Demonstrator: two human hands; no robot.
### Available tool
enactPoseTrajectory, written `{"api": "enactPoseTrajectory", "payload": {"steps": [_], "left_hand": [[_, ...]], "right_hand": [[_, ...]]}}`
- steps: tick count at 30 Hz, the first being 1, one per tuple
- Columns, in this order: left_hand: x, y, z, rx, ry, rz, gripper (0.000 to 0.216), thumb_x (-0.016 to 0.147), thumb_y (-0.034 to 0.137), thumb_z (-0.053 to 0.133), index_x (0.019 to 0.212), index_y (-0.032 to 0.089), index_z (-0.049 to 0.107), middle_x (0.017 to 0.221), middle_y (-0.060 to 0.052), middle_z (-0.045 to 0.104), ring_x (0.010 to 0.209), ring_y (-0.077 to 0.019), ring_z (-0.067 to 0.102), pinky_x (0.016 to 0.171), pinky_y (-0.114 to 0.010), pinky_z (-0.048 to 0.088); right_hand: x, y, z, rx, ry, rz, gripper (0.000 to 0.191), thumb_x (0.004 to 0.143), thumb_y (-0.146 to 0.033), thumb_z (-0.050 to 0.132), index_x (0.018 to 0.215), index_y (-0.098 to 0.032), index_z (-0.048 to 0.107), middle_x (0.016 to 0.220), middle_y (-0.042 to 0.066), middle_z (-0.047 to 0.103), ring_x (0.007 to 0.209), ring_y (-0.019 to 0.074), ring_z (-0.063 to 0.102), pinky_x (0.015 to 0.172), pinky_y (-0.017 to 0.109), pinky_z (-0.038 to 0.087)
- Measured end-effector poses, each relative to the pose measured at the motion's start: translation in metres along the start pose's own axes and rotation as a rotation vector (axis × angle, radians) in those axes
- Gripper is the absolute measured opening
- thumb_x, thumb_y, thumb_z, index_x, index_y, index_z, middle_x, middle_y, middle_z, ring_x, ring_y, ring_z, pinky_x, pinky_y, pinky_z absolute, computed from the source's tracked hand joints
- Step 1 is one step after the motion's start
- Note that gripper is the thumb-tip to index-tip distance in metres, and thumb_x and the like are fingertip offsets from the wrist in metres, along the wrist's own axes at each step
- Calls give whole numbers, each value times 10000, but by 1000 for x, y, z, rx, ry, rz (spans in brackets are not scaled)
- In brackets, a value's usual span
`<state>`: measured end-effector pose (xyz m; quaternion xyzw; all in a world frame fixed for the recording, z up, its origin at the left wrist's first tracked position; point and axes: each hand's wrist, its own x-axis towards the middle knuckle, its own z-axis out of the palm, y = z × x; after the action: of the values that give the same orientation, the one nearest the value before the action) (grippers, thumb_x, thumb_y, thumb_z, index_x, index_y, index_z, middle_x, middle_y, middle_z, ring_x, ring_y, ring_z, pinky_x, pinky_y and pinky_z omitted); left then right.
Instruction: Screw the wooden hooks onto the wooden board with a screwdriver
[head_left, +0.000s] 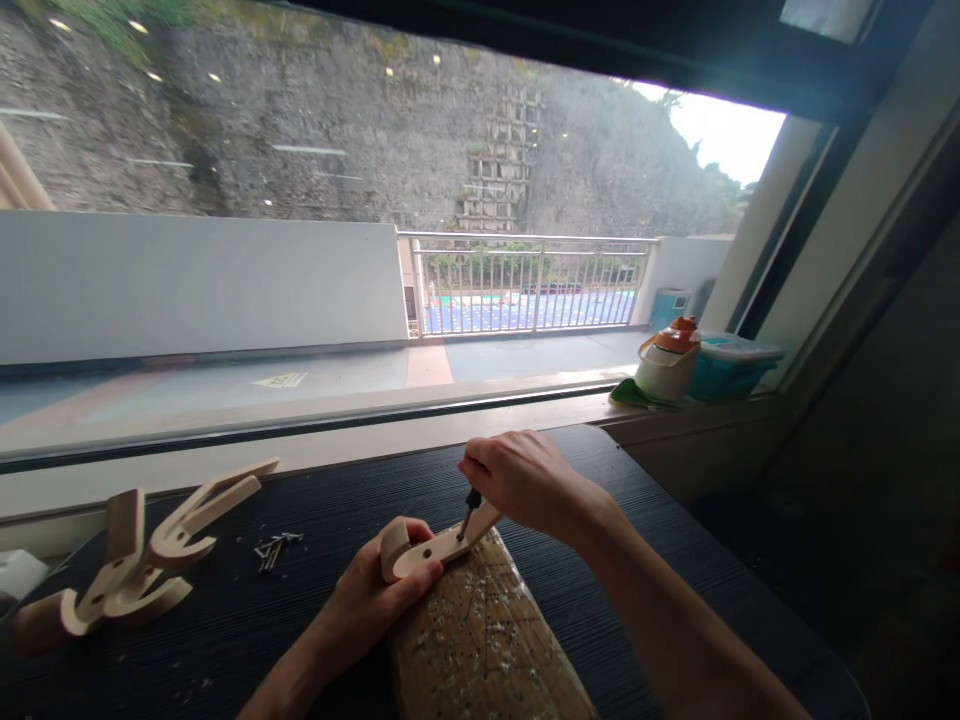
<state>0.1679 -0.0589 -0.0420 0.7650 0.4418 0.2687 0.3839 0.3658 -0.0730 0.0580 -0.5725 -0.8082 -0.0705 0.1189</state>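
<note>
My right hand (525,480) is closed around the dark handle of a screwdriver (471,505), its shaft slanting down to a hole in a pale wooden hook (442,556). Fingers of my left hand (384,580) grip the curved end of that hook, the thumb lying along its near side. Another hole shows in the hook between the screwdriver tip and my left hand. Beneath it lies a thick wooden board (487,640), its top full of small holes and scratches. Whether a screw sits under the tip is too small to tell.
Several more wooden hooks (124,580) lie in a pile at the left of the black table (300,640). A small heap of screws (276,548) is between them and my left hand. On the windowsill stand a bottle with an orange lid (670,362) and a teal box (731,368).
</note>
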Motion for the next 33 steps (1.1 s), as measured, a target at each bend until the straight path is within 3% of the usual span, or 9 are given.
{"api": "enactPoseTrajectory", "payload": {"steps": [4,11,15,23,33], "left_hand": [[0,1,-1,-9,-13,-5,298,758,451,545,899,192,581,783,-4,617,692,-166,549,619,-237,436],[1,-2,1,-15,-17,-11,310,760,465,536,908,193,560,798,-11,606,717,-175,544,643,-255,428],[1,-5,4,-30,23,-14,315,740,471,540,885,193,564,769,-4,603,686,-171,529,620,-255,419],[1,-4,0,1,-45,-14,306,774,460,527,919,193,556,804,-6,597,720,-170,533,650,-246,428],[1,-4,0,-1,-46,-16,302,776,460,528,919,195,547,813,-6,597,729,-173,537,652,-249,426]], "right_hand": [[-1,1,-1,4,-12,40,377,937,-366,289,758,-187,568,634,28,626,520,122,515,500,270,175],[-9,-4,-5,164,-60,-88,228,928,-305,311,968,-198,509,755,8,658,631,121,542,547,259,238],[-5,-3,1,131,-44,-56,270,938,-355,297,942,-188,510,763,24,659,647,127,553,549,267,236],[3,3,8,75,-4,71,361,928,-429,279,834,-191,533,688,26,634,583,141,552,497,274,184],[-6,0,-4,200,52,-114,178,880,-259,398,867,-207,567,786,-11,646,654,100,522,554,239,240]]}}
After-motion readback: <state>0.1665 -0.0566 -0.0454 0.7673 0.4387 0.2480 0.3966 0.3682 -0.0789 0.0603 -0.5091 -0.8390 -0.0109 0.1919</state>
